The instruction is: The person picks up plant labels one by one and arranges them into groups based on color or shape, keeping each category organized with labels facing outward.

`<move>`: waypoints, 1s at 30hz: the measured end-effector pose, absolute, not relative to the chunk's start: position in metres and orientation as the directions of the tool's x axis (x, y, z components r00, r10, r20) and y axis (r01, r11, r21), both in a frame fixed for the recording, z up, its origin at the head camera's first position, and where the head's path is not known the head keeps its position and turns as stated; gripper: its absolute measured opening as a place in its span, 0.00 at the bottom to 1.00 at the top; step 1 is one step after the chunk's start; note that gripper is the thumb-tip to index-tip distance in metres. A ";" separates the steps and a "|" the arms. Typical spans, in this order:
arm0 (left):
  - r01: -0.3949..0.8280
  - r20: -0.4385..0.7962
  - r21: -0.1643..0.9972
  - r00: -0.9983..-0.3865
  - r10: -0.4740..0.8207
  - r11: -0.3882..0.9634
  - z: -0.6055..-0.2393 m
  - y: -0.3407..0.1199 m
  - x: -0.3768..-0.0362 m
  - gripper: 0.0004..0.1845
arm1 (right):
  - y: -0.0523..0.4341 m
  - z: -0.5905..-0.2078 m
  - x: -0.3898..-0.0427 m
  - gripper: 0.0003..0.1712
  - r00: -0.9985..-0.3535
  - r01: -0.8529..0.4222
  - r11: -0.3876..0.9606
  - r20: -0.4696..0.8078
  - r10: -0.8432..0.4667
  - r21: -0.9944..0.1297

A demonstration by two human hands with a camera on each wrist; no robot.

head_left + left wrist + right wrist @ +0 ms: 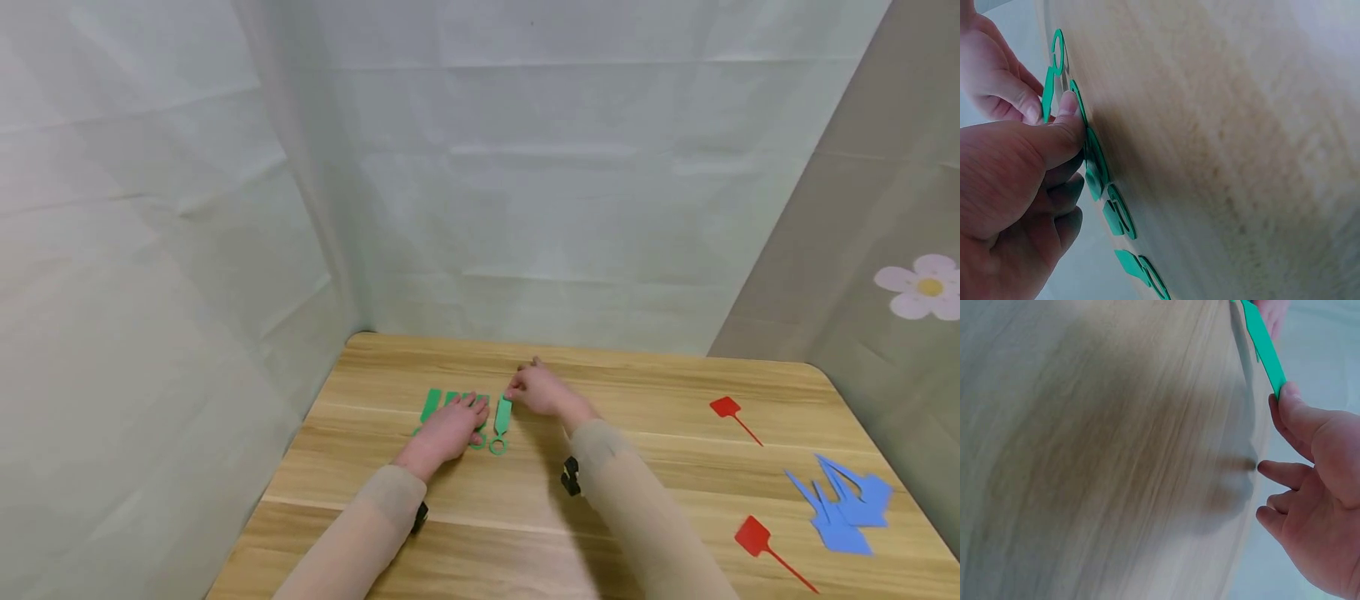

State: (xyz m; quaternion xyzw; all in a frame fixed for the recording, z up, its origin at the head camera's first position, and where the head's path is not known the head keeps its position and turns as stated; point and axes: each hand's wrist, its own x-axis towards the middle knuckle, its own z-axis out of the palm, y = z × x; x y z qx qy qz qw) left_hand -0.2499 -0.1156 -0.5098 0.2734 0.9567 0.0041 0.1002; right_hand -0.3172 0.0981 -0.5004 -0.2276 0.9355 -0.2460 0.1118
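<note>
Work in hand: the person is lining up green tags (pixel 450 400) side by side in a row on the wooden table (pixel 645 392).

Left hand (pixel 450 429): it is lying on top of the row and pressing down on it. In the left wrist view the thumb is pushing flat on one tag and the other fingers are bending loosely under it. It is not lifting anything.

Right hand (pixel 542 390): it is touching the top end of the last green tag (pixel 501 421), the one at the right end of the row. The thumb and fingertips are meeting at that end, like a light pinch. The other fingers are hanging apart and loose.

Where the last green tag is: it is lying flat on the table, just beside the others, with its ring end pointing toward the person.

Done so far: it looks like all the green ones are sitting in the row already, and the last one is getting its place.

Left to do: two red tags (pixel 731 412) and a pile of blue tags (pixel 843 504) are waiting far off on the right side, not lined up yet. So I think the job is only partly done.
</note>
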 end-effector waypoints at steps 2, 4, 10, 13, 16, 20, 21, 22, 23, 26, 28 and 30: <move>0.520 -0.191 0.061 -0.832 0.521 0.852 -0.509 -0.115 -0.249 0.34 | 0.095 -0.501 -0.319 0.11 -0.871 -0.377 0.783 -0.098 -0.481 -0.495; 0.517 -0.194 0.062 -0.833 0.518 0.854 -0.508 -0.115 -0.249 0.34 | 0.093 -0.502 -0.319 0.10 -0.872 -0.375 0.789 -0.104 -0.479 -0.486; 0.512 -0.201 0.070 -0.833 0.515 0.856 -0.509 -0.114 -0.250 0.34 | 0.088 -0.503 -0.320 0.10 -0.880 -0.370 0.799 -0.096 -0.465 -0.473; 0.515 -0.205 0.058 -0.833 0.515 0.856 -0.510 -0.114 -0.251 0.34 | 0.086 -0.503 -0.319 0.10 -0.885 -0.370 0.807 -0.088 -0.457 -0.461; 0.518 -0.208 0.045 -0.832 0.515 0.854 -0.510 -0.114 -0.251 0.34 | 0.084 -0.503 -0.319 0.10 -0.889 -0.370 0.819 -0.090 -0.450 -0.439; 0.520 -0.209 0.042 -0.830 0.517 0.853 -0.510 -0.114 -0.252 0.34 | 0.083 -0.503 -0.319 0.09 -0.891 -0.375 0.832 -0.089 -0.446 -0.409; 0.520 -0.209 0.041 -0.830 0.517 0.853 -0.510 -0.114 -0.252 0.34 | 0.082 -0.503 -0.319 0.09 -0.891 -0.378 0.833 -0.084 -0.445 -0.405; 0.521 -0.209 0.041 -0.830 0.517 0.853 -0.510 -0.114 -0.252 0.34 | 0.082 -0.504 -0.319 0.09 -0.892 -0.379 0.834 -0.083 -0.445 -0.402; 0.520 -0.210 0.042 -0.830 0.517 0.853 -0.510 -0.115 -0.252 0.34 | 0.081 -0.504 -0.319 0.09 -0.892 -0.379 0.835 -0.082 -0.444 -0.400; 0.519 -0.214 0.040 -0.830 0.515 0.854 -0.509 -0.115 -0.251 0.34 | 0.080 -0.504 -0.318 0.10 -0.894 -0.377 0.837 -0.081 -0.441 -0.396; 0.518 -0.220 0.038 -0.830 0.513 0.854 -0.509 -0.115 -0.251 0.34 | 0.080 -0.504 -0.318 0.10 -0.895 -0.374 0.839 -0.083 -0.438 -0.394; 0.517 -0.224 0.036 -0.830 0.511 0.855 -0.508 -0.114 -0.250 0.34 | 0.079 -0.505 -0.319 0.10 -0.897 -0.369 0.841 -0.086 -0.434 -0.395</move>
